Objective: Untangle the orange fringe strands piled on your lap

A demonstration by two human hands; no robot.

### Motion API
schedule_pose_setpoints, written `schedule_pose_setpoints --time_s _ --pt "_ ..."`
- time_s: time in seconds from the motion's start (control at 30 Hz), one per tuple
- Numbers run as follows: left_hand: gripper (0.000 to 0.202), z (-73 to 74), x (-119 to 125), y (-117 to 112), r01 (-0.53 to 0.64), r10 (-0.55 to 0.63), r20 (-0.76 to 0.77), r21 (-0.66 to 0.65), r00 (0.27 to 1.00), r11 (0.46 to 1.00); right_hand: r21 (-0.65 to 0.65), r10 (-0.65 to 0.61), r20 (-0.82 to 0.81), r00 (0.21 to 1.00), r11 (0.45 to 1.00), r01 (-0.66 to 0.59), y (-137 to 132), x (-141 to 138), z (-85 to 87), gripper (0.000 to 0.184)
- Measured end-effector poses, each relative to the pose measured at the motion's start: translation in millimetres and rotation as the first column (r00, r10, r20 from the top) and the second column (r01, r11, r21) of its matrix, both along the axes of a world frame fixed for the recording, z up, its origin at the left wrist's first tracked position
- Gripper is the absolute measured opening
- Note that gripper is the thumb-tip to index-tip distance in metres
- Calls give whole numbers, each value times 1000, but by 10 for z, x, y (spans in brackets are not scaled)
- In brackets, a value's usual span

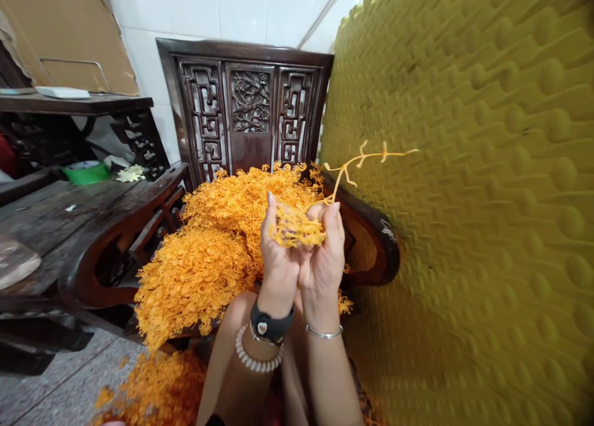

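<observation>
carved chairback [249, 151] faces left hand [279, 262] and right hand [325, 262], cupped together around orange strands [297, 228].

My feed shows left hand [279, 268] and right hand [327, 262] cupping a yellow-orange bundle [296, 231] near centre; branched strand [344, 168] at 2 o'clock, orange heap [199, 268] at 8, carved chair back [251, 149] at 11.

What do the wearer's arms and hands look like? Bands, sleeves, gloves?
Bare hands, no gloves; no sleeves on the visible forearms. Left hand: wide dark wristband with a small pale emblem, plus a whitish, ridged bracelet further up the forearm. Right hand: thin silver-coloured bangle at the wrist. No cables visible.
</observation>
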State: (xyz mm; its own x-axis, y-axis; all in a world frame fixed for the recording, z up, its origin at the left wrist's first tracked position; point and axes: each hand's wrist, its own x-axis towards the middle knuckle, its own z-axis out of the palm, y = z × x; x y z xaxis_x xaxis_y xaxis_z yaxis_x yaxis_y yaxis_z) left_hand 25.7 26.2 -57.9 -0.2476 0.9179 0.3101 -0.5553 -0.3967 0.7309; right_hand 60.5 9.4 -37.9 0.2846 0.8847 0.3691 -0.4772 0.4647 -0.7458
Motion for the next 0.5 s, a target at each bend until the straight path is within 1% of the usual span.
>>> schedule_pose_setpoints --time_s 0.07,0.13,0.17,0.2,0.27,0.3,0.37,0.4,0.5 --pt "37 68 -111 -60 -15 11 140 29 990 999 65 -88 -4 996 994 88 -75 118 41 26" --pt "37 129 -291 -92 -46 28 233 73 972 996 162 -223 -32 974 961 225 -116 272 88 26" --pt "38 153 -387 -93 -96 50 330 123 943 988 190 -254 -41 966 948 257 -119 347 109 27" --pt "40 173 -474 -86 -149 67 413 170 908 974 204 -257 -44 965 944 261 -110 412 125 29" --pt "40 199 -603 -57 -197 61 493 229 868 953 210 -191 -6 982 960 188 -64 498 140 33" --pt "36 205 -639 -42 -191 53 479 244 876 951 205 -157 28 987 968 148 -35 515 137 33" --pt "20 204 -661 -21 -155 50 379 252 924 955 177 -125 124 984 979 102 19 511 113 30" --pt "13 199 -654 -20 -142 59 312 250 948 958 167 -145 186 972 979 114 39 497 97 28" --pt "12 175 -615 -50 -66 58 43 210 997 975 194 -252 395 883 963 188 55 453 51 25"
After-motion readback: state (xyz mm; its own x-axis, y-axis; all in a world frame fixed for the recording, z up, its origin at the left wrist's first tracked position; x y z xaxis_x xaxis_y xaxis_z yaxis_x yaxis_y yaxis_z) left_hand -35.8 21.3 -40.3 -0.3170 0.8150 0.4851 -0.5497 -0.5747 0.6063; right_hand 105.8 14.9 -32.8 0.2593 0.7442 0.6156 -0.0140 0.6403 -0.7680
